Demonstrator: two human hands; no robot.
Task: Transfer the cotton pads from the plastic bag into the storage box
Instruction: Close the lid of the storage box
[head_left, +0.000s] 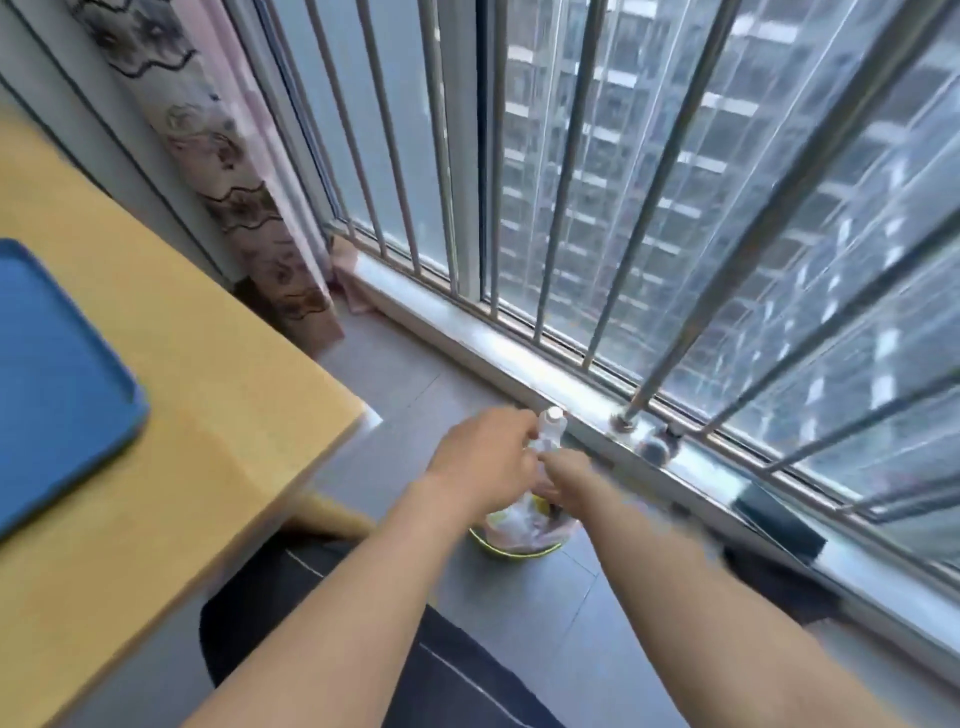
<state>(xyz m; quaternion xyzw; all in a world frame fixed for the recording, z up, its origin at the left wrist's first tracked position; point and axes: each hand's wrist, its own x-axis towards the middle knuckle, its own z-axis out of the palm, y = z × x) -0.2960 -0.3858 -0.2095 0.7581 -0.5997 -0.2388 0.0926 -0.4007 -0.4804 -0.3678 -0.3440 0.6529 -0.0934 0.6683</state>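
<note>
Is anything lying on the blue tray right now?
No, the part of the blue tray that shows on the wooden table is bare.

- Two hands: left hand (483, 457), right hand (566, 470), centre of frame
- One blue tray (57, 384), left edge
- One wooden table (208, 364)
- One patterned curtain (234, 182), upper left
- One yellow-rimmed bin (511, 551), lower centre

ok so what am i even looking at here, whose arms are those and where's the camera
The camera sits on a person's head, looking forward and down, so the two bare arms are that person's own. Both hands reach out over the grey floor by a barred window. The left hand and right hand meet around a small whitish thing, likely the plastic bag of cotton pads, though blur hides the details. Below them stands a yellow-rimmed container. At left, a blue tray lies on a wooden table.
</note>
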